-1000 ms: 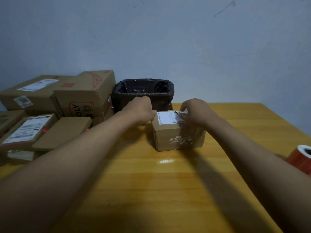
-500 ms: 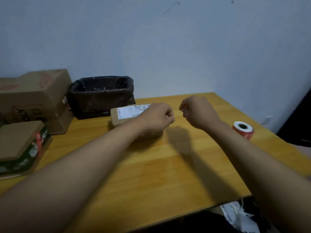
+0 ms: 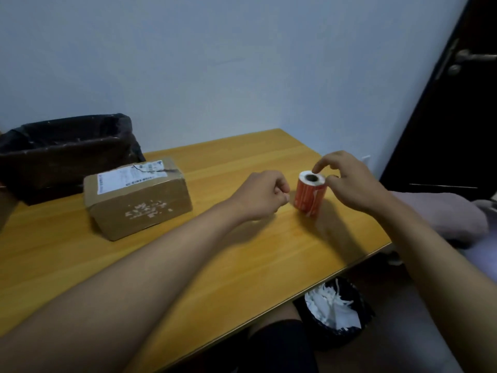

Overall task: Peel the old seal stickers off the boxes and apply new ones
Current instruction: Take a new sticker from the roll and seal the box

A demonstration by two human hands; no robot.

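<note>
Head view: floor bin [image 3: 333, 313] holds white paper scraps [image 3: 332, 308].

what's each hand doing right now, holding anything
Left hand: fingers curled into a loose fist above the table, nothing visible in it.
Right hand: fingers spread at the top of the orange sticker roll, reaching for it, not gripping.

Left hand [image 3: 262, 195]: bare forearm extended forward, fingers curled into a loose fist, holding nothing visible, knuckles up. Right hand [image 3: 352, 181]: bare forearm extended, palm down, fingers [image 3: 321, 165] spread and bent downward, index fingertip lowest, thumb tucked beneath. Hands near, apart.
</note>
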